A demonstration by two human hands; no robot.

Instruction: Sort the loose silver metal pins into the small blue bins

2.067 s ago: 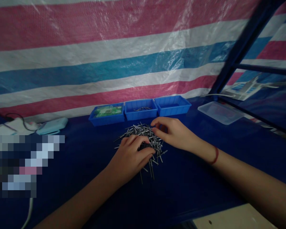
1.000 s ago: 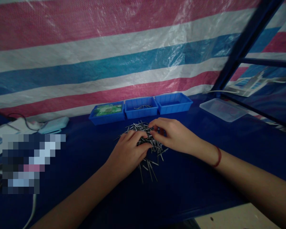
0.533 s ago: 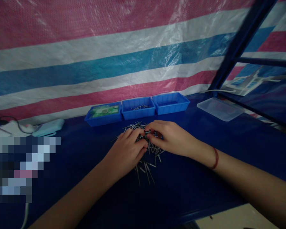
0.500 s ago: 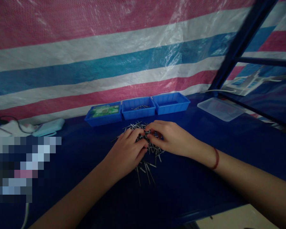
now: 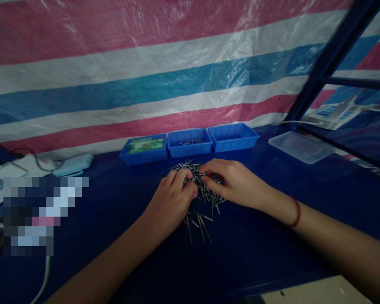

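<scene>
A loose pile of thin silvery blind rivets (image 5: 210, 195) lies on the dark blue tabletop (image 5: 250, 249). Over its left side is my left hand (image 5: 174, 194), fingers curled and thumb bent in; whatever the fingertips hold is hidden. From the right, my right hand (image 5: 232, 181) reaches into the pile with thumb and forefinger brought close around a rivet. The two sets of fingertips are a small gap apart. Several rivets (image 5: 199, 223) lie scattered on the near side, below my left hand.
Behind the pile stand three blue bins: the left bin (image 5: 144, 158) holds green-and-clear packets, the middle bin (image 5: 190, 150) a few rivets, and the right bin (image 5: 236, 143) shows a bare inside. A clear plastic lid (image 5: 300, 147) lies right. A light-blue case (image 5: 73, 164) and a white cable (image 5: 47, 274) are left.
The view has shifted slightly, moving the scene rightward. Relative to the pile, my left hand has drawn a little left, its thumb more tucked in. My right hand stays at the pile.
</scene>
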